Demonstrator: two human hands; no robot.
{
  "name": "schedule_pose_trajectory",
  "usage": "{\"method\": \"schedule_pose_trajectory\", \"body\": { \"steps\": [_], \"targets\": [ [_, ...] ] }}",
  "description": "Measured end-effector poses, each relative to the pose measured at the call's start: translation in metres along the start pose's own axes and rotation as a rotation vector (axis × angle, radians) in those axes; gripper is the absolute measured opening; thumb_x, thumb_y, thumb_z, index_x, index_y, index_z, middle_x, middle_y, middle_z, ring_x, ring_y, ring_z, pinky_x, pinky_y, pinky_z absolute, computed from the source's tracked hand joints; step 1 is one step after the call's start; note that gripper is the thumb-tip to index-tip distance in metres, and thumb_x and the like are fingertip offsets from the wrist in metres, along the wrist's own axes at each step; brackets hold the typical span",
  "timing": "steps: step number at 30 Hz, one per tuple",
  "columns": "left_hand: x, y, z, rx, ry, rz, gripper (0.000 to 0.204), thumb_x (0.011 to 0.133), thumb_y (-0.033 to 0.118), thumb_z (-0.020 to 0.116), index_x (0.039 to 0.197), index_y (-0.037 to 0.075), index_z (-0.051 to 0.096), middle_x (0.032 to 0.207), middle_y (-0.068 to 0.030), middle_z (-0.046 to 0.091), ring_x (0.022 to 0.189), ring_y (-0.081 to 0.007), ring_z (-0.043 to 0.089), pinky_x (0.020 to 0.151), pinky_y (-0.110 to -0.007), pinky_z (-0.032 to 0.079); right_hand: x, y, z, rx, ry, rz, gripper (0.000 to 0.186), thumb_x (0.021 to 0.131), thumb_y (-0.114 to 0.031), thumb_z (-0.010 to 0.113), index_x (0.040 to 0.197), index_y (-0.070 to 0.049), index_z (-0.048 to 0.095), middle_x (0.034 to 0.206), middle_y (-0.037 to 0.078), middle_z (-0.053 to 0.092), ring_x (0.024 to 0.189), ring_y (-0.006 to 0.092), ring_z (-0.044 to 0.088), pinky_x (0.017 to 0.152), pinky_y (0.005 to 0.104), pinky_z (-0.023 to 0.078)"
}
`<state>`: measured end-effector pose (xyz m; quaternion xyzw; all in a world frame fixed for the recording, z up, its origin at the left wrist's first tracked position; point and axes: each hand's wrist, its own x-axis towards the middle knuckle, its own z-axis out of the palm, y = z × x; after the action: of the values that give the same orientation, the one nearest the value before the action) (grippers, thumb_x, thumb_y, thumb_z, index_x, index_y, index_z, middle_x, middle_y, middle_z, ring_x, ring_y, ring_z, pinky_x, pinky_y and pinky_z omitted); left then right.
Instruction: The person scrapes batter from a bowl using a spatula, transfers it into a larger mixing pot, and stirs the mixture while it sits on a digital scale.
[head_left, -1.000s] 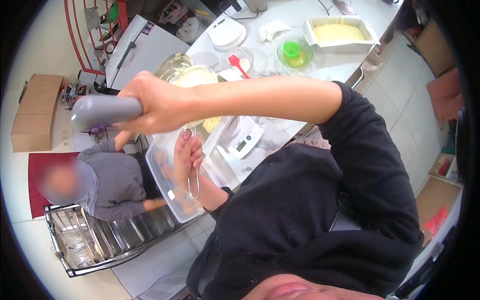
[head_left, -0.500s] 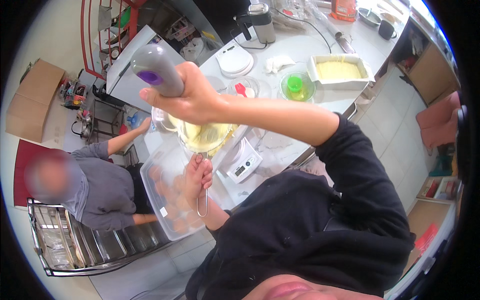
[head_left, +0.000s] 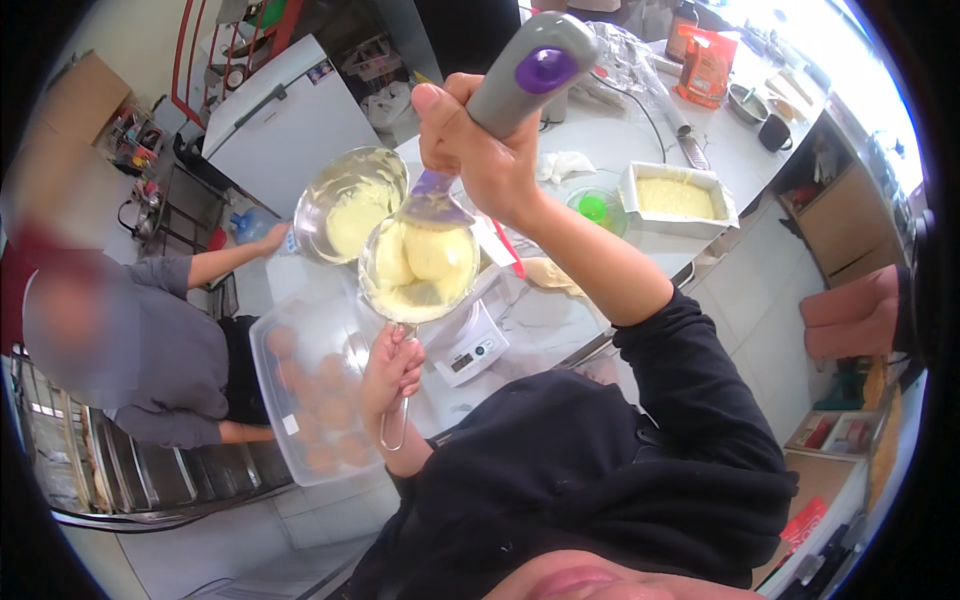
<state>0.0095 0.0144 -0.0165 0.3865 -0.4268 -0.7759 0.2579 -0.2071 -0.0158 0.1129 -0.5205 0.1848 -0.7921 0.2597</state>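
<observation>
My left hand [head_left: 397,370] is closed round the wire loop handle of a round metal strainer [head_left: 372,290], held level in front of me. Soft pale yellow batter [head_left: 440,255] is heaped inside it. Above the strainer, my right hand [head_left: 485,155] grips the thick grey handle of a spatula [head_left: 440,200], whose purple head is tilted down against the batter. Just beyond the strainer, a steel mixing bowl [head_left: 318,190] leans towards it, with more batter smeared inside. A co-worker's hand [head_left: 275,238] is at that bowl's left rim.
A clear plastic bin [head_left: 285,420] of round brown things stands at the left, and a white kitchen scale [head_left: 475,350] lies beside the strainer. Farther right are a green cup [head_left: 593,208] in a glass bowl and a lined loaf pan [head_left: 680,218] of batter. A co-worker [head_left: 180,350] stands at left.
My right hand has moved up and right with the spatula, uncovering the steel bowl. More batter shows in the strainer. The whole view has shifted slightly.
</observation>
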Motion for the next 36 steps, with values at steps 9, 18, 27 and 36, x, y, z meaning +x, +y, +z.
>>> {"method": "schedule_pose_trajectory", "body": {
  "steps": [9, 18, 27, 36],
  "targets": [
    [-0.001, 0.005, -0.009, 0.014, 0.023, -0.003, 0.019, 0.081, 0.009, 0.046, 0.081, 0.015, 0.027, 0.056, 0.0014, 0.034, 0.035, -0.0001, 0.028, 0.028, -0.013, 0.025, -0.011, 0.004, 0.003, 0.258, 0.030, 0.122, 0.030, 0.079, -0.009, 0.052, 0.051, -0.006, 0.041, 0.043, -0.001, 0.040, 0.035, 0.0068, 0.037, 0.033, 0.0202, 0.027],
    [0.002, -0.002, -0.010, -0.019, -0.038, 0.008, 0.021, 0.080, 0.009, 0.047, 0.083, 0.012, 0.026, 0.056, 0.0026, 0.032, 0.037, -0.0004, 0.027, 0.030, -0.014, 0.024, -0.026, 0.032, -0.011, 0.282, 0.033, 0.329, 0.035, 0.082, -0.012, 0.043, 0.051, -0.008, 0.028, 0.041, -0.001, 0.023, 0.035, 0.0087, 0.020, 0.037, 0.0251, 0.018],
    [-0.004, 0.000, -0.013, -0.017, -0.025, 0.081, 0.020, 0.079, 0.009, 0.047, 0.081, 0.010, 0.027, 0.056, 0.0022, 0.032, 0.039, -0.0011, 0.027, 0.031, -0.016, 0.024, -0.003, 0.048, -0.016, 0.240, -0.002, 0.162, 0.036, 0.081, -0.012, 0.046, 0.051, -0.007, 0.028, 0.042, 0.000, 0.024, 0.035, 0.0095, 0.022, 0.037, 0.0252, 0.019],
    [-0.011, 0.008, -0.018, -0.054, 0.037, 0.085, 0.020, 0.078, 0.008, 0.048, 0.081, 0.009, 0.028, 0.059, -0.0009, 0.038, 0.040, -0.0022, 0.029, 0.031, -0.017, 0.026, -0.001, -0.002, 0.031, 0.282, -0.397, 0.212, 0.037, 0.086, -0.017, 0.032, 0.051, -0.010, 0.024, 0.040, -0.001, 0.022, 0.036, 0.0089, 0.018, 0.037, 0.0254, 0.018]
  ]
}}
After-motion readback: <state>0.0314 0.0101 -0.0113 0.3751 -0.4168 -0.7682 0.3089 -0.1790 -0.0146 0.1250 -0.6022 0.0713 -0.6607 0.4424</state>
